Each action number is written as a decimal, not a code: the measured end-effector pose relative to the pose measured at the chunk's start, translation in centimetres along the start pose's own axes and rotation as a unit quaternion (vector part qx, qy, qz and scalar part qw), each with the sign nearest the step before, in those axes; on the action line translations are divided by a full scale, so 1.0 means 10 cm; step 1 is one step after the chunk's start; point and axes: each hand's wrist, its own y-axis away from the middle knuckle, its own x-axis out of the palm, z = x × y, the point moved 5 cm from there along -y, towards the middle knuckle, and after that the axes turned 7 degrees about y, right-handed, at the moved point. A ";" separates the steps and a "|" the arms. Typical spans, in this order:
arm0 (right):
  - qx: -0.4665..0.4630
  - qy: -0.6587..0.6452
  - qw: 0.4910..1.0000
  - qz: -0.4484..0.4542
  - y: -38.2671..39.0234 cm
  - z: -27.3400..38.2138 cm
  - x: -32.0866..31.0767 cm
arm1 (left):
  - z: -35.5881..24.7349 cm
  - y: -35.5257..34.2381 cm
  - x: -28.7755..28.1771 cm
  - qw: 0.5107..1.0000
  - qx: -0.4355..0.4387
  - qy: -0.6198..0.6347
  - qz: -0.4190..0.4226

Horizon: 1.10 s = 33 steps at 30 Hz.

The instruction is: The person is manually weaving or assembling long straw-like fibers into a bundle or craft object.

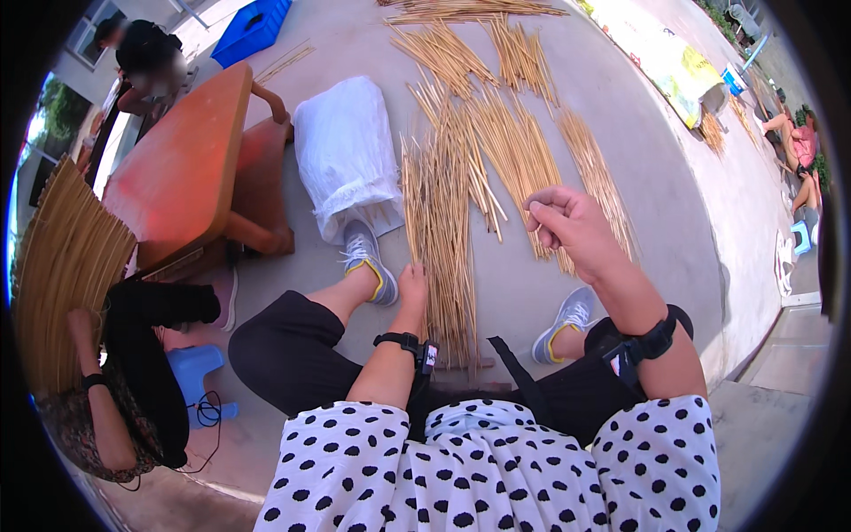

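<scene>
A long pile of thin tan sticks (450, 239) lies on the ground between my feet, its near end close to my lap. My left hand (413, 284) is low at the left edge of this pile, its fingers drawn together against the sticks. What they grip, if anything, is hidden. My right hand (567, 229) is raised over the near ends of a neighbouring stick bundle (514, 146). Its fingers are curled and the thumb is pressed to them. Anything held there is too small to make out.
A white woven sack (347, 151) lies by my left shoe. An orange-brown wooden chair (191, 160) stands left of it. A person nearby holds a slatted stick mat (66, 266) beside a blue stool (197, 377). More stick bundles (443, 58) and a blue crate (251, 31) lie farther off.
</scene>
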 end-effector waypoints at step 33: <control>-0.124 0.240 0.963 0.004 0.23 0.13 0.14 | 0.05 -0.51 -0.14 0.978 -0.026 -0.207 0.003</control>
